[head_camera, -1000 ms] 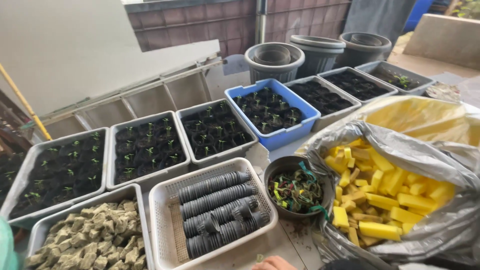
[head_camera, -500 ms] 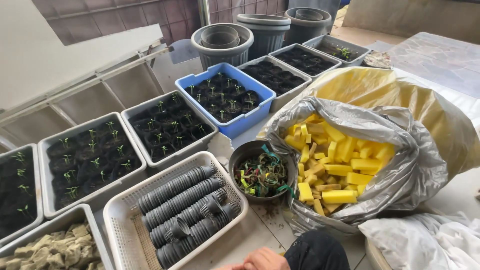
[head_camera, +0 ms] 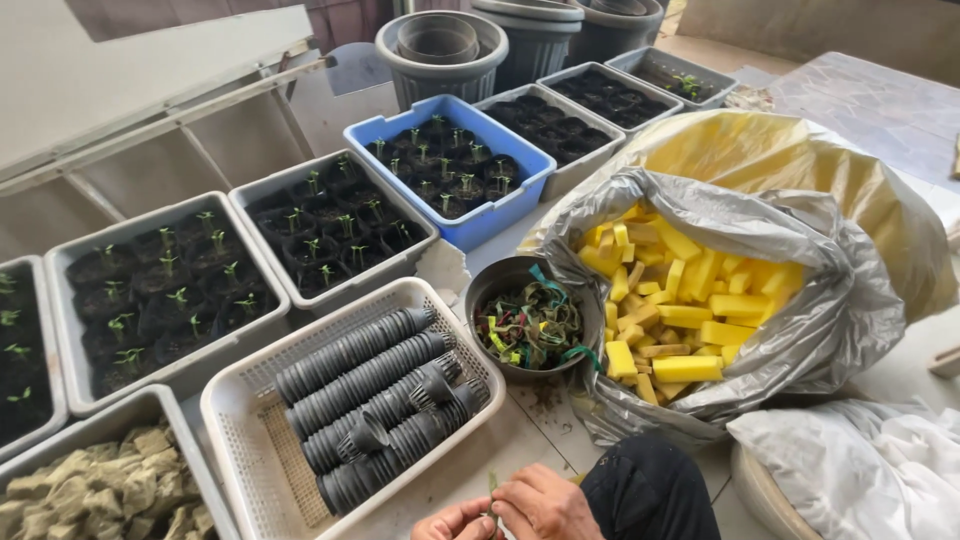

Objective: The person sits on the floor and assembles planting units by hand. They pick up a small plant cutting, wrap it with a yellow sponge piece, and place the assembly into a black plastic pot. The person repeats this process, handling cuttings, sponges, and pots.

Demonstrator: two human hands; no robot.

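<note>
Seedling [head_camera: 492,487], a thin green stem, sits at six o'clock in my view, pinched between both hands at the bottom edge. My left hand [head_camera: 455,522] is curled nearly closed around its base; my right hand [head_camera: 545,503] is closed over the stem from the other side, fingertips meeting the left's. At twelve o'clock from the hands stands the dark bowl [head_camera: 530,325] of coloured ties, and at ten o'clock the white basket [head_camera: 240,420] of stacked black net pots. At two o'clock the plastic bag [head_camera: 800,330] gapes open, full of yellow foam blocks [head_camera: 690,300]. Beyond, trays of potted sprouts [head_camera: 165,300] run toward eleven o'clock. I judge the stem frail: too firm a pinch from either hand could crush or snap it, and a dropped piece could be lost among the soil crumbs on the floor.
</note>
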